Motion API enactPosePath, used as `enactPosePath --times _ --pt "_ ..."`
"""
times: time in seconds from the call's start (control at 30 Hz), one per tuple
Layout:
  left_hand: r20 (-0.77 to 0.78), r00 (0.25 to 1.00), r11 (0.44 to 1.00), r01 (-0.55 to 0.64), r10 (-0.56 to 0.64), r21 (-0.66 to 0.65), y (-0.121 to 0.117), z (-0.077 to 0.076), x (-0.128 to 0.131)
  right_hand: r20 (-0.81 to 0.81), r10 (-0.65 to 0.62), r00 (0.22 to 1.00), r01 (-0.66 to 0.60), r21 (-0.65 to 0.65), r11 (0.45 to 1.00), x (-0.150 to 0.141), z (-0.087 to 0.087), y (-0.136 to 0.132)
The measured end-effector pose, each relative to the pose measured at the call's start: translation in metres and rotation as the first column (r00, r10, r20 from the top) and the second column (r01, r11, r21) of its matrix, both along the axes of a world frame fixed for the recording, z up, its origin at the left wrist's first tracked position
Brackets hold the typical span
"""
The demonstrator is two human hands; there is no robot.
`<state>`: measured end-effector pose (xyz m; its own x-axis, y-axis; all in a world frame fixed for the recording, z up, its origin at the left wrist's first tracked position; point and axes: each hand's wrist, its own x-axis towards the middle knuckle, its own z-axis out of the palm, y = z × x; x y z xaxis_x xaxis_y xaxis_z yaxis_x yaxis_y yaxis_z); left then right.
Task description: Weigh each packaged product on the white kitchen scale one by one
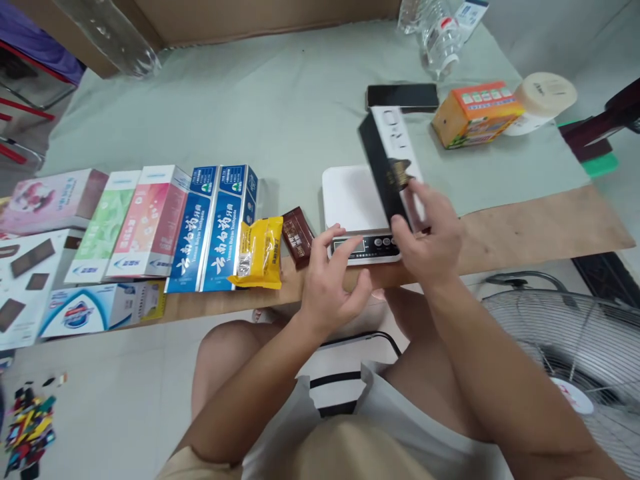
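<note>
My right hand (433,230) grips the lower end of a long black and white box (395,157) with a gold picture on its side. The box is tilted above a white digital kitchen scale (345,193), hiding part of its plate. At the scale's front left corner is my left hand (333,283), fingers spread and holding nothing, close to the display panel. Just left of that hand lie a dark brown packet (298,237) and a yellow packet (260,253), which overlaps a blue toothpaste box (225,227).
More boxes line the left, including a pink one (150,220) and a green one (107,223). Behind the scale lie a black box (403,97), an orange box (475,115), a cream bottle (545,100) and clear plastic bottles (443,43). A fan (575,353) stands at lower right.
</note>
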<state>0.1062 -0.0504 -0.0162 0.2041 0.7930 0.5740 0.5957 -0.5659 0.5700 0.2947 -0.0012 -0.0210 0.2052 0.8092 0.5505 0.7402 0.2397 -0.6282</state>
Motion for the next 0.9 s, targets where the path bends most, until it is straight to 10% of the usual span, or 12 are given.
enactPosePath --times 0.53,0.73,0.9 --pt "-0.026 0.997 0.981 0.069 -0.075 -0.179 0.006 -0.001 -0.013 0.175 0.072 0.982 -0.072 -0.008 0.997 -0.023 0.004 -0.02" --pt "0.074 0.984 0.957 0.175 -0.162 -0.232 0.006 -0.002 -0.009 0.271 0.323 0.907 -0.286 -0.168 0.943 -0.029 0.008 -0.026" --pt "0.185 0.955 0.946 0.267 -0.233 -0.183 0.002 0.012 -0.015 0.214 0.25 0.944 -0.255 -0.006 0.967 -0.039 0.008 -0.028"
